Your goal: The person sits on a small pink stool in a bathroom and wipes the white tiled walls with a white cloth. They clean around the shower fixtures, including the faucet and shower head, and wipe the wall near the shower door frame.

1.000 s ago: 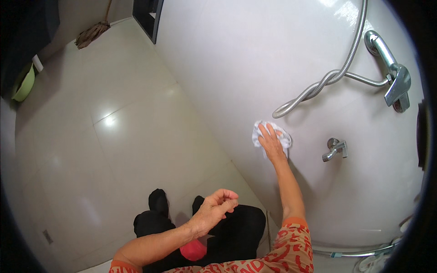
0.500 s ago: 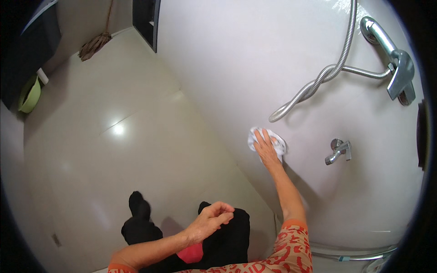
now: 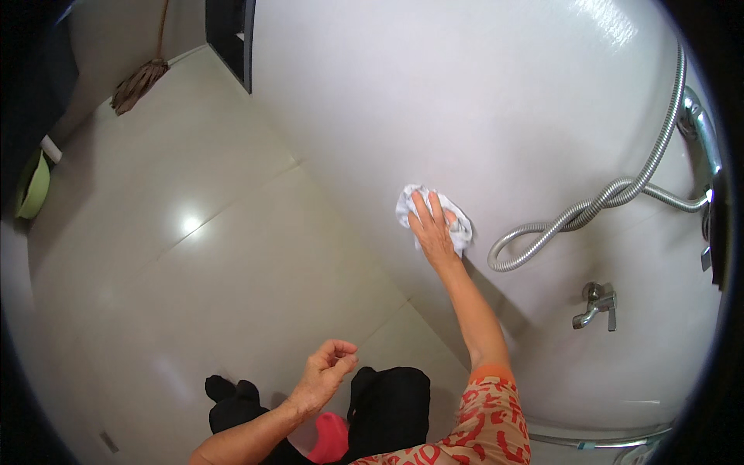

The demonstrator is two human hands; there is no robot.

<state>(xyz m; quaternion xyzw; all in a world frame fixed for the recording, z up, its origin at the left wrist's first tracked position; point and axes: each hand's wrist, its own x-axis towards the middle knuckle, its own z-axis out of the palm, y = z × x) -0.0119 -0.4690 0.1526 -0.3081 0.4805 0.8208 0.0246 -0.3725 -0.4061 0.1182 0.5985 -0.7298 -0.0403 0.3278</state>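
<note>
Right hand (image 3: 435, 238) presses cloth (image 3: 463, 228) to wall (image 3: 349, 93), slightly parted fingers holding it; left hand (image 3: 318, 380) off wall, fingers half-curled, contact with thumb cannot be told; cloth between floor (image 3: 256, 263) edge and hose (image 3: 577, 217) loop, nearer hose; broad wall span beyond cloth; tap (image 3: 595, 306) farther right; red letter-like print on sleeve (image 3: 496, 411).

White cloth (image 3: 463, 229), red-patterned tan sleeve (image 3: 492, 411), silver hose (image 3: 594, 209), black trousers (image 3: 394, 411)
</note>
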